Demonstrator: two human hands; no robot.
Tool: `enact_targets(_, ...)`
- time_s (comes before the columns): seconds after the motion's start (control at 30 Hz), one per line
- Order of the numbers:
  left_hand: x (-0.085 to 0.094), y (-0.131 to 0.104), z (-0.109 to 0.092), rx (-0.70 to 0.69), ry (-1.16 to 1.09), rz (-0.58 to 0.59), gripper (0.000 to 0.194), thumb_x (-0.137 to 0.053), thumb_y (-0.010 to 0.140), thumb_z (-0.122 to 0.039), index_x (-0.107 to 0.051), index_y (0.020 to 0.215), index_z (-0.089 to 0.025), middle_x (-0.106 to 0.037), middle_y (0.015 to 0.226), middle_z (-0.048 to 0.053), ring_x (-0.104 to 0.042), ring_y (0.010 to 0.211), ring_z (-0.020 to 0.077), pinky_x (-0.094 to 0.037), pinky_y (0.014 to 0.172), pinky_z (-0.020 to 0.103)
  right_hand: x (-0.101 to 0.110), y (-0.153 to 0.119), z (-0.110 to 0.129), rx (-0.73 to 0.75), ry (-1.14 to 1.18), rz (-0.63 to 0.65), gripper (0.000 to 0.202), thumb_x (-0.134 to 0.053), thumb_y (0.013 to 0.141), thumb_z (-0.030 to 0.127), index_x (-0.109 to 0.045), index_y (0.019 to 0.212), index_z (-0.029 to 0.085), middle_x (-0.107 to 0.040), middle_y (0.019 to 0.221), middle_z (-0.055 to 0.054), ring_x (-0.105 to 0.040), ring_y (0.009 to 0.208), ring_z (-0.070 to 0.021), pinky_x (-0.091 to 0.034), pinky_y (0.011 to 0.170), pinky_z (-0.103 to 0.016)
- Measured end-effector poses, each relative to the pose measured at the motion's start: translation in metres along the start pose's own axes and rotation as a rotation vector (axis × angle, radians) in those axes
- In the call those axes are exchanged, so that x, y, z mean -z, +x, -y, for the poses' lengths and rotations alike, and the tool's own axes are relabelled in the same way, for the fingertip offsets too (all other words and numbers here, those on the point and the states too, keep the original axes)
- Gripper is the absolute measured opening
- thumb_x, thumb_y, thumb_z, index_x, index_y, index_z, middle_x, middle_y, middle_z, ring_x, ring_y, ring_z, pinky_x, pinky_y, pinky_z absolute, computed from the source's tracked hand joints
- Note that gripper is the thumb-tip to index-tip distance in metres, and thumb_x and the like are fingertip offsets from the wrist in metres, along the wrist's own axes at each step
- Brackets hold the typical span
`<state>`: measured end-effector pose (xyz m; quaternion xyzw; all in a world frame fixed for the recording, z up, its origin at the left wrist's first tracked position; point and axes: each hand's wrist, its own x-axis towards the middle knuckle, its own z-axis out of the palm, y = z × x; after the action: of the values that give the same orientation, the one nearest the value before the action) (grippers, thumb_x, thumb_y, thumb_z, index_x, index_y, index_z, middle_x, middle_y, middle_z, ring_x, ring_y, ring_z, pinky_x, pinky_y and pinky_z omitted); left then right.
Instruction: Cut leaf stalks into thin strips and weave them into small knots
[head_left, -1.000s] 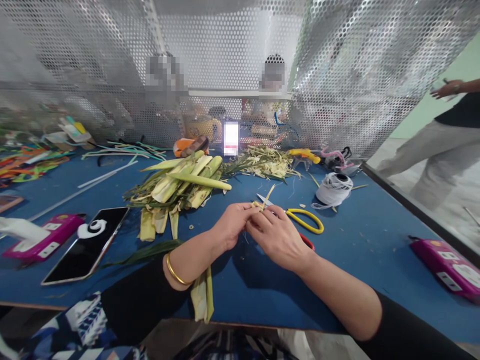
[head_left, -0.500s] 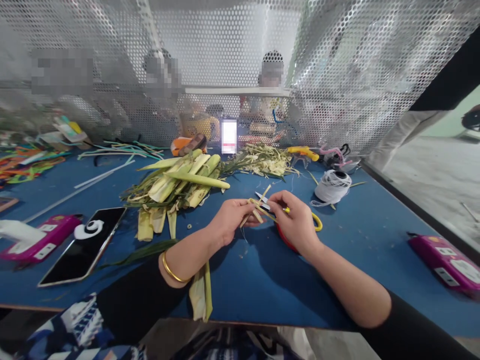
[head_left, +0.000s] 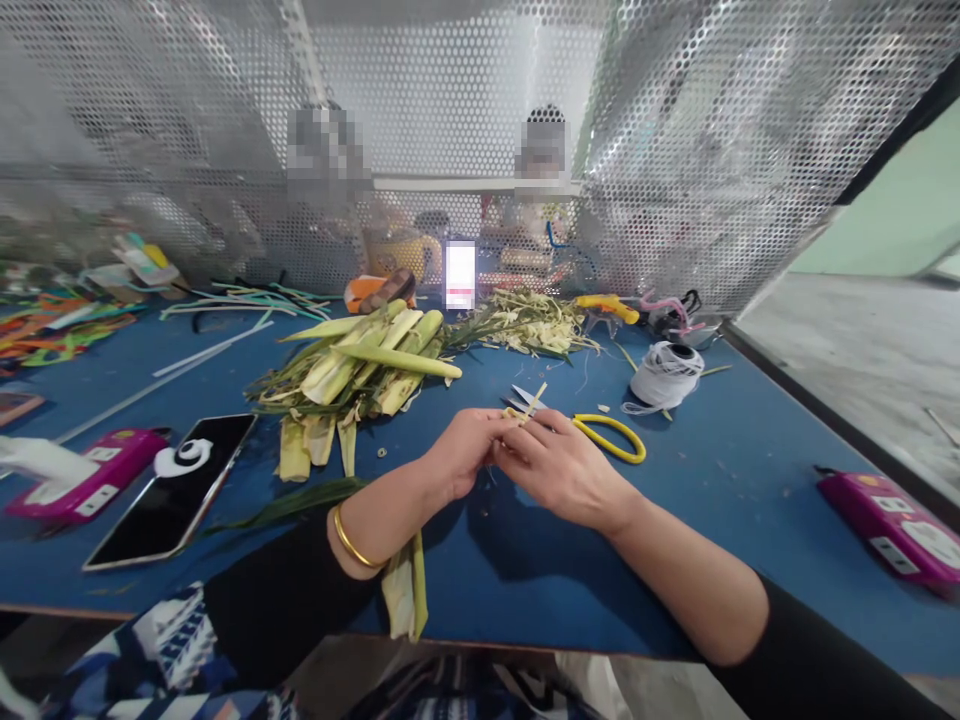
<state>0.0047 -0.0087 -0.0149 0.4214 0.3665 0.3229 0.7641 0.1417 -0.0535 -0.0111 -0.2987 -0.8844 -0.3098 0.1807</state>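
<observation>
My left hand (head_left: 466, 448) and my right hand (head_left: 553, 465) meet above the blue table. Between their closed fingers is a small woven piece of pale husk strips (head_left: 519, 412), mostly covered by the fingers, with one strip end sticking up. Scissors with yellow-lined handles (head_left: 611, 437) lie just beyond my right hand, blades pointing left. To the left of my hands is a pile of green and pale husks (head_left: 375, 360). A loose husk (head_left: 403, 590) lies near the front edge, partly under my left forearm.
White string spool (head_left: 666, 375) stands at right, a purple power strip (head_left: 889, 520) farther right. On the left are a phone (head_left: 176, 500) and another purple power strip (head_left: 94, 470). Shredded husk (head_left: 532, 322) lies behind my hands. People sit beyond the perforated screen (head_left: 450, 90).
My right hand has moved left and down against my left hand, and its fingers now cover most of the woven piece. More of the yellow scissor handle shows.
</observation>
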Motion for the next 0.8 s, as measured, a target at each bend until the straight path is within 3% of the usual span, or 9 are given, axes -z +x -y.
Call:
enact_targets(0.13, 0.0, 0.0, 0.0, -0.004, 0.028, 0.008, 0.009, -0.07, 0.057, -0.016, -0.066, 0.064, -0.011, -0.061, 0.062, 0.001, -0.052, 0.054, 0.0071, -0.037, 0.051, 0.018, -0.004, -0.001, 0.002, -0.118, 0.126, 0.002, 0.029, -0.039, 0.092, 0.01, -0.062, 0.075, 0.017, -0.06, 0.074, -0.004, -0.052, 0.067, -0.0166, -0.038, 0.071, -0.033)
enact_targets(0.2, 0.0, 0.0, -0.002, -0.006, 0.03, 0.001, 0.01, -0.071, 0.061, -0.017, -0.067, 0.068, -0.012, -0.062, 0.063, 0.001, -0.054, 0.054, 0.0074, -0.041, 0.054, 0.019, -0.006, -0.003, 0.002, -0.321, 0.257, -0.072, 0.026, -0.041, 0.092, 0.012, -0.063, 0.079, 0.017, -0.061, 0.074, -0.004, -0.054, 0.069, -0.0165, -0.039, 0.071, -0.032)
enact_targets(0.3, -0.001, -0.001, -0.006, 0.012, 0.036, -0.004, 0.011, -0.071, 0.067, -0.017, -0.069, 0.076, -0.013, -0.067, 0.068, 0.003, -0.062, 0.06, 0.0113, -0.049, 0.064, 0.024, -0.009, -0.006, 0.0, -0.741, 0.519, -0.15, 0.016, -0.048, 0.088, 0.018, -0.063, 0.08, 0.019, -0.062, 0.077, -0.004, -0.057, 0.072, -0.0172, -0.04, 0.066, -0.03)
enact_targets(0.37, -0.002, -0.001, -0.008, 0.033, 0.058, -0.011, 0.009, -0.068, 0.071, -0.016, -0.069, 0.08, -0.013, -0.068, 0.069, 0.004, -0.064, 0.061, 0.0126, -0.051, 0.066, 0.026, -0.013, -0.008, -0.003, -0.985, 0.72, -0.147, 0.013, -0.053, 0.084, 0.023, -0.061, 0.075, 0.019, -0.063, 0.074, -0.003, -0.056, 0.067, -0.0165, -0.04, 0.06, -0.028)
enact_targets(0.47, -0.002, -0.002, -0.009, 0.039, 0.093, -0.023, 0.008, -0.065, 0.076, -0.017, -0.069, 0.081, -0.013, -0.069, 0.067, 0.005, -0.065, 0.061, 0.0124, -0.051, 0.066, 0.024, -0.019, -0.01, -0.005, -1.218, 0.996, -0.083, 0.014, -0.057, 0.078, 0.031, -0.06, 0.072, 0.019, -0.059, 0.062, 0.001, -0.051, 0.056, -0.0145, -0.038, 0.053, -0.026)
enact_targets(0.6, -0.002, -0.003, -0.008, -0.015, 0.134, -0.027, 0.018, -0.076, 0.069, -0.023, -0.069, 0.082, -0.013, -0.069, 0.071, 0.004, -0.064, 0.061, 0.0111, -0.05, 0.064, 0.023, -0.023, -0.009, -0.006, -1.362, 1.167, -0.087, 0.014, -0.062, 0.069, 0.032, -0.058, 0.068, 0.018, -0.056, 0.054, 0.004, -0.047, 0.05, -0.0117, -0.035, 0.048, -0.024)
enact_targets(0.7, -0.001, -0.002, -0.007, -0.052, 0.162, -0.031, 0.025, -0.081, 0.06, -0.02, -0.069, 0.081, -0.013, -0.068, 0.071, 0.003, -0.063, 0.06, 0.0111, -0.05, 0.064, 0.024, -0.022, -0.007, -0.005, -1.393, 1.33, -0.126, 0.016, -0.064, 0.064, 0.032, -0.055, 0.065, 0.019, -0.056, 0.051, 0.005, -0.049, 0.048, -0.0114, -0.037, 0.048, -0.024)
enact_targets(0.8, -0.001, -0.002, -0.006, -0.053, 0.192, -0.028, 0.023, -0.077, 0.061, -0.014, -0.069, 0.082, -0.013, -0.068, 0.074, 0.004, -0.065, 0.062, 0.0126, -0.05, 0.063, 0.024, -0.019, -0.004, -0.005, -1.39, 1.478, -0.139, 0.022, -0.066, 0.063, 0.037, -0.054, 0.065, 0.019, -0.058, 0.051, 0.004, -0.053, 0.048, -0.0123, -0.041, 0.05, -0.025)
